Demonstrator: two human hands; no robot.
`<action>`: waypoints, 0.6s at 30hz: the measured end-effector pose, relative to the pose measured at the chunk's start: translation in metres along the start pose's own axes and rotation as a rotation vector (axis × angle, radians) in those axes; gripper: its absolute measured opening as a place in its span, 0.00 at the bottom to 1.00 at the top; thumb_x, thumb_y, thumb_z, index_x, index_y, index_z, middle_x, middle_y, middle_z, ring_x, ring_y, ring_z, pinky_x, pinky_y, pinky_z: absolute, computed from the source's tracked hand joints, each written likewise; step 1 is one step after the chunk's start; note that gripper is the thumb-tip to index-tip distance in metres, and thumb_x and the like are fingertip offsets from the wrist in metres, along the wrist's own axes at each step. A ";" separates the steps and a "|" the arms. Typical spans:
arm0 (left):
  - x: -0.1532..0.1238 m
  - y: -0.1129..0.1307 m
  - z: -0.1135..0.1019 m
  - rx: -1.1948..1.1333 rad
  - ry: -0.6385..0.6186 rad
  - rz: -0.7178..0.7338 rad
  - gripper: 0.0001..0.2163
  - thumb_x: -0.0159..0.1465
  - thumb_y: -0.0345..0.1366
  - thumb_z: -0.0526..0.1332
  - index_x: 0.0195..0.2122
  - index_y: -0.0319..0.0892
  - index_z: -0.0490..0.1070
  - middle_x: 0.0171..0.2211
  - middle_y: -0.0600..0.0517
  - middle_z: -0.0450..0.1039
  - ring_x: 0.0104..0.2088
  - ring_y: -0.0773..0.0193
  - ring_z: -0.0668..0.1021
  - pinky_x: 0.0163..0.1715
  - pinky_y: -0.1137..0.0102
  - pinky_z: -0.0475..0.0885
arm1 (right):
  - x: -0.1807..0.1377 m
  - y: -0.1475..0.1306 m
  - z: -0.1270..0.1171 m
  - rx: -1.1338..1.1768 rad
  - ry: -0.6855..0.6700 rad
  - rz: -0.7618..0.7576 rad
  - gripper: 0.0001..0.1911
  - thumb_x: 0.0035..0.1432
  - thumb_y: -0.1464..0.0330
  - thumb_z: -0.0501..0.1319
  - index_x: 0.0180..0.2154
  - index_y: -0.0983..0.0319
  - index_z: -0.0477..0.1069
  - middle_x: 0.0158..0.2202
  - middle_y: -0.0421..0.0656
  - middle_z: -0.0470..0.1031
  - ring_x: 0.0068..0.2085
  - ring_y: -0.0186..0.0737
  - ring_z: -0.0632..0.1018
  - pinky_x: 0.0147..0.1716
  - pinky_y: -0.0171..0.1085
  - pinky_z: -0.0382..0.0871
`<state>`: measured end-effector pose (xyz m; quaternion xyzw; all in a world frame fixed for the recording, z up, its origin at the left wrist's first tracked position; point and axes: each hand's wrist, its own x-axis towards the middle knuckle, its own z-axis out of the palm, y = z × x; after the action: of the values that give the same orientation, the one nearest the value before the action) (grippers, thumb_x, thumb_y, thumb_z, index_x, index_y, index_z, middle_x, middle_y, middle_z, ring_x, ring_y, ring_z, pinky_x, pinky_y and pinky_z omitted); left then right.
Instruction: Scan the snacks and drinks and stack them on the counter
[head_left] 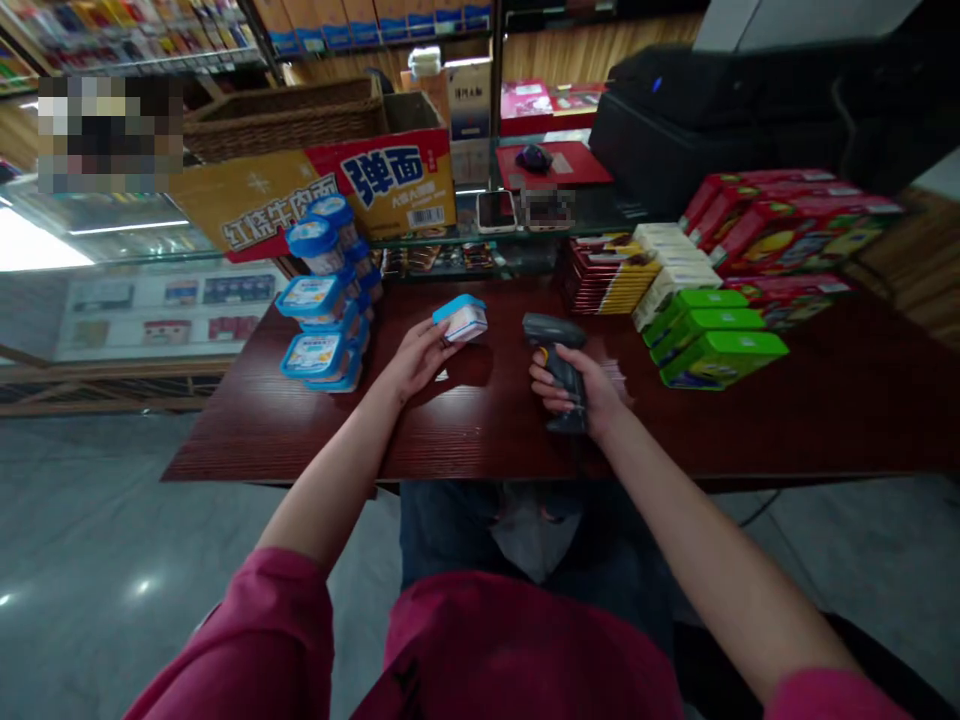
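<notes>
My left hand (pixel 421 358) grips a small plastic tub (pixel 463 320) with a blue lid, tilted on its side above the dark wooden table (pixel 480 430). In my right hand (pixel 585 385) is a black barcode scanner (pixel 559 335), its head pointing left toward the tub. My fingers wrap round its handle, the index finger by a yellow trigger. To the left of my left hand stand stacks of similar blue-lidded tubs (pixel 315 355). A small white scrap (pixel 441 376) lies on the table below the held tub.
Green boxes (pixel 724 358), pale boxes (pixel 675 260), red-and-yellow packets (pixel 607 275) and red boxes (pixel 802 225) are stacked at the right. Behind the table, a glass counter carries a noodle carton (pixel 397 185), a phone (pixel 496 212) and a mouse (pixel 534 157).
</notes>
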<state>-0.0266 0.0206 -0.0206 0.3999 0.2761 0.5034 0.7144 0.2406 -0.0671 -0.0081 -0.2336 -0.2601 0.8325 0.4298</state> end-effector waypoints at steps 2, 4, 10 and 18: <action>-0.001 0.002 0.000 -0.006 -0.015 -0.008 0.16 0.59 0.38 0.74 0.46 0.38 0.79 0.48 0.46 0.82 0.49 0.60 0.83 0.55 0.65 0.77 | 0.006 0.001 -0.002 0.008 -0.004 0.012 0.11 0.64 0.61 0.62 0.36 0.61 0.64 0.24 0.34 0.63 0.18 0.25 0.56 0.10 0.22 0.54; -0.001 0.002 0.002 0.006 -0.036 -0.029 0.16 0.59 0.37 0.74 0.46 0.38 0.79 0.48 0.45 0.82 0.49 0.59 0.83 0.56 0.65 0.76 | 0.005 0.002 -0.004 -0.001 -0.013 0.017 0.12 0.65 0.61 0.62 0.35 0.60 0.63 0.25 0.34 0.63 0.18 0.26 0.57 0.10 0.22 0.54; 0.003 -0.003 0.002 0.013 -0.007 -0.029 0.15 0.57 0.37 0.74 0.44 0.38 0.80 0.45 0.45 0.83 0.49 0.54 0.82 0.59 0.57 0.75 | -0.001 0.004 -0.002 -0.070 -0.040 0.005 0.12 0.63 0.61 0.64 0.35 0.61 0.66 0.24 0.34 0.64 0.18 0.26 0.58 0.10 0.23 0.55; 0.002 -0.006 0.005 0.054 0.017 0.029 0.20 0.53 0.41 0.77 0.44 0.38 0.79 0.44 0.44 0.83 0.49 0.53 0.83 0.60 0.55 0.73 | -0.004 0.005 0.004 -0.144 -0.020 -0.011 0.16 0.59 0.57 0.68 0.34 0.61 0.69 0.24 0.35 0.64 0.18 0.26 0.57 0.10 0.24 0.53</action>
<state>-0.0187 0.0198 -0.0234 0.4187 0.2898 0.5096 0.6936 0.2369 -0.0741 -0.0079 -0.2540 -0.3250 0.8115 0.4139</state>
